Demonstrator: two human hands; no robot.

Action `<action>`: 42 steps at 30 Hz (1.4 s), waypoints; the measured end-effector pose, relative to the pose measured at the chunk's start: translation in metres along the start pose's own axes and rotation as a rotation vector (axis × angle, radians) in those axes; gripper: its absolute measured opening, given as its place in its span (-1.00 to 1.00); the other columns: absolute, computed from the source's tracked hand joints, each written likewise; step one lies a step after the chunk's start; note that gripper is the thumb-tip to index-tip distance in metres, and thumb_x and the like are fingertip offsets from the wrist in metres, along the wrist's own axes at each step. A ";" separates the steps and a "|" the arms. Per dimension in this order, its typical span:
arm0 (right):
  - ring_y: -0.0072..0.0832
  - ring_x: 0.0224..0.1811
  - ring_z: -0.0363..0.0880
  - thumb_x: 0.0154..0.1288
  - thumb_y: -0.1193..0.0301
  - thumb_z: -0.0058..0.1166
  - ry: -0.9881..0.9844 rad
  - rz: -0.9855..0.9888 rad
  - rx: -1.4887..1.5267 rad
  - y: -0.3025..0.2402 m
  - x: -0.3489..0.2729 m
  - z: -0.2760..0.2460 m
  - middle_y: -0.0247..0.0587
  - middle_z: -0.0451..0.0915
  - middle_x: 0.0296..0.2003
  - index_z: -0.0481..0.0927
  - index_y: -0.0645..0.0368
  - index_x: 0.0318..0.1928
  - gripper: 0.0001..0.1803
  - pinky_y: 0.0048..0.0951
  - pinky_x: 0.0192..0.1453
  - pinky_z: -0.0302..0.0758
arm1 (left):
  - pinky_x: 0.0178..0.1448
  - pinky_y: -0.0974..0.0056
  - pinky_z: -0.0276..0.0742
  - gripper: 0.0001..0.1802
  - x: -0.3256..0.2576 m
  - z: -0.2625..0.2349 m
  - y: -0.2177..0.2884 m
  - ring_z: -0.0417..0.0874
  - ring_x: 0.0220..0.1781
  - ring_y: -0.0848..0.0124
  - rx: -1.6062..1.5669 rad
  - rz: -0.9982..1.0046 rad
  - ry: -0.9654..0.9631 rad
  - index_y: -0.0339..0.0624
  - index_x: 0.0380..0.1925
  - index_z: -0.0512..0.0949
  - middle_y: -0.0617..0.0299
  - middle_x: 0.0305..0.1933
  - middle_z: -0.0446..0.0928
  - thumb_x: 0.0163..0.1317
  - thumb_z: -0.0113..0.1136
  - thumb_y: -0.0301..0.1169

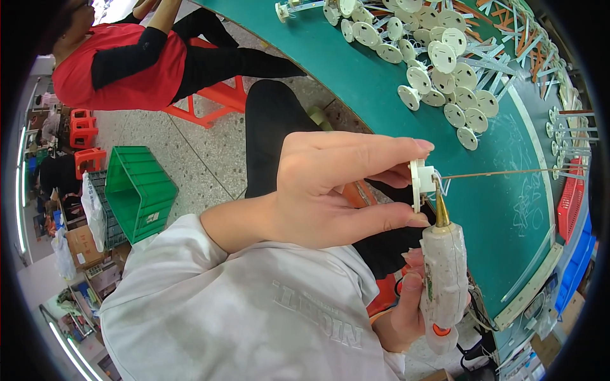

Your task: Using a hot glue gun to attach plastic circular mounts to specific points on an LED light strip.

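Observation:
My left hand (337, 184) pinches a round white plastic disc part (417, 184) edge-on between thumb and fingers. A small white block and short wires sit on its right face, and a thin brown strip (508, 173) sticks out to the right. In my right hand (410, 311) is a whitish hot glue gun (443, 273), held upright. Its brass nozzle (441, 213) points up at the disc's block and wires; whether it touches them I cannot tell. The glue gun partly hides my right fingers.
A heap of similar white disc parts (443, 57) with strips covers the far side of the green table (375, 95). More stand in a rack at the right, near a red plastic basket (570, 200). Left are a seated person (127, 66) and a green crate (141, 193).

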State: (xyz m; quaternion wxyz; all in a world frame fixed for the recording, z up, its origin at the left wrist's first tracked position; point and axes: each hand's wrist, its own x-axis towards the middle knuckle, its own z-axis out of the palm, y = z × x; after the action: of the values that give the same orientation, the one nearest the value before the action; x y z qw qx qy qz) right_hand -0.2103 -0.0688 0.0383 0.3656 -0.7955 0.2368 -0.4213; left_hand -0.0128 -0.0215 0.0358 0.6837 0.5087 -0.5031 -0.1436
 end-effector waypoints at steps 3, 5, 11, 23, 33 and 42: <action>-0.19 -0.58 0.56 -0.27 0.65 0.14 -0.047 0.031 -0.021 -0.003 0.001 -0.004 -0.08 0.56 -0.55 0.59 0.40 -0.40 -0.74 -0.40 -0.52 0.51 | -0.22 0.37 0.67 -0.46 0.005 -0.003 0.003 0.71 -0.32 0.35 0.171 0.137 -0.034 -0.39 -0.11 0.57 0.00 -0.17 0.63 -0.17 0.52 -0.46; -0.18 -0.56 0.56 -0.29 0.65 0.15 -0.050 0.083 -0.001 -0.003 -0.001 -0.005 -0.08 0.57 -0.53 0.60 0.40 -0.39 -0.72 -0.40 -0.52 0.51 | -0.22 0.36 0.68 -0.47 0.006 -0.003 -0.001 0.71 -0.32 0.34 0.209 0.193 -0.029 -0.39 -0.12 0.58 -0.01 -0.16 0.63 -0.17 0.52 -0.46; -0.18 -0.55 0.57 -0.33 0.64 0.16 -0.020 0.090 0.056 -0.004 -0.004 -0.004 -0.07 0.57 -0.52 0.60 0.40 -0.38 -0.69 -0.40 -0.52 0.51 | -0.20 0.35 0.68 -0.46 0.000 0.000 0.001 0.72 -0.28 0.34 0.112 0.125 -0.002 -0.43 -0.10 0.56 -0.04 -0.18 0.63 -0.14 0.51 -0.47; -0.17 -0.57 0.56 -0.27 0.58 0.18 -0.005 0.097 0.058 -0.005 -0.002 -0.002 -0.04 0.57 -0.53 0.59 0.45 -0.37 -0.70 -0.40 -0.55 0.50 | 0.05 0.26 0.58 -0.25 0.000 -0.013 0.000 0.66 -0.04 0.21 -0.033 0.072 -0.193 -0.64 0.06 0.36 -0.32 -0.01 0.52 -0.19 0.50 -0.63; -0.19 -0.59 0.57 -0.29 0.56 0.16 0.023 0.030 0.064 -0.004 -0.006 -0.002 -0.02 0.57 -0.57 0.58 0.46 -0.43 -0.72 -0.42 -0.56 0.50 | -0.29 0.39 0.65 -0.45 -0.003 0.002 0.003 0.72 -0.33 0.35 0.036 0.099 0.005 -0.47 -0.10 0.55 -0.08 -0.20 0.63 -0.16 0.52 -0.51; -0.23 -0.58 0.59 -0.30 0.56 0.17 0.024 0.089 0.025 -0.005 -0.005 -0.003 -0.04 0.59 -0.57 0.57 0.43 -0.49 -0.77 -0.47 -0.54 0.50 | -0.31 0.41 0.64 -0.43 -0.005 0.003 0.004 0.73 -0.33 0.34 0.053 0.060 0.028 -0.47 -0.09 0.55 -0.09 -0.19 0.63 -0.18 0.52 -0.52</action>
State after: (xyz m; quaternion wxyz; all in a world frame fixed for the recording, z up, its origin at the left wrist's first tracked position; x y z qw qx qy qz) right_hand -0.2151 -0.0633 0.0403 0.3910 -0.7745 0.2708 -0.4171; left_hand -0.0193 -0.0175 0.0366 0.6809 0.5134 -0.5121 -0.1025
